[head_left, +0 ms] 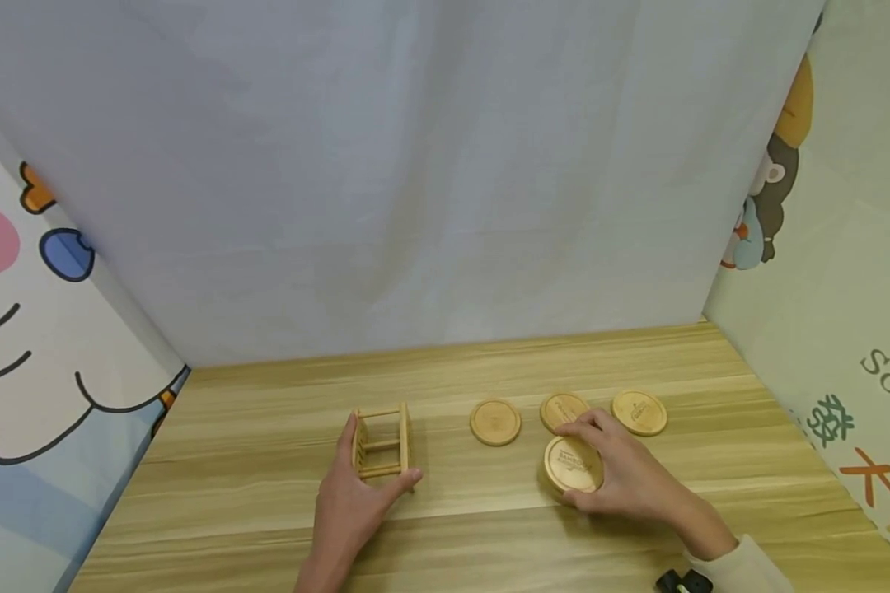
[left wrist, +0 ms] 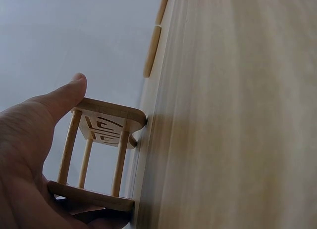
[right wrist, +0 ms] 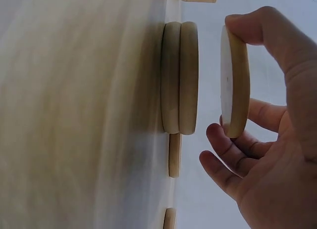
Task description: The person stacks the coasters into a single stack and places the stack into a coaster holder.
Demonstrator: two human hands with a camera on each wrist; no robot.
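My left hand (head_left: 350, 494) grips a small wooden coaster rack (head_left: 406, 445) across its two side panels, thumb on the right one. In the left wrist view the rack (left wrist: 104, 115) shows slotted side panels joined by thin round rods, and it holds no coasters. My right hand (head_left: 626, 473) pinches a round wooden coaster (head_left: 573, 464) by its edge, lettered face up. In the right wrist view this coaster (right wrist: 240, 85) is held apart above a stack of two coasters (right wrist: 179, 78). From the head camera that stack is mostly hidden under it.
Farther back on the wood-grain table (head_left: 267, 478) lie single coasters: a plain-faced one (head_left: 495, 422) between rack and right hand, a lettered one (head_left: 562, 409) behind the held coaster, and another lettered one (head_left: 639, 412) at right. A pale cloth (head_left: 430, 206) hangs along the back edge.
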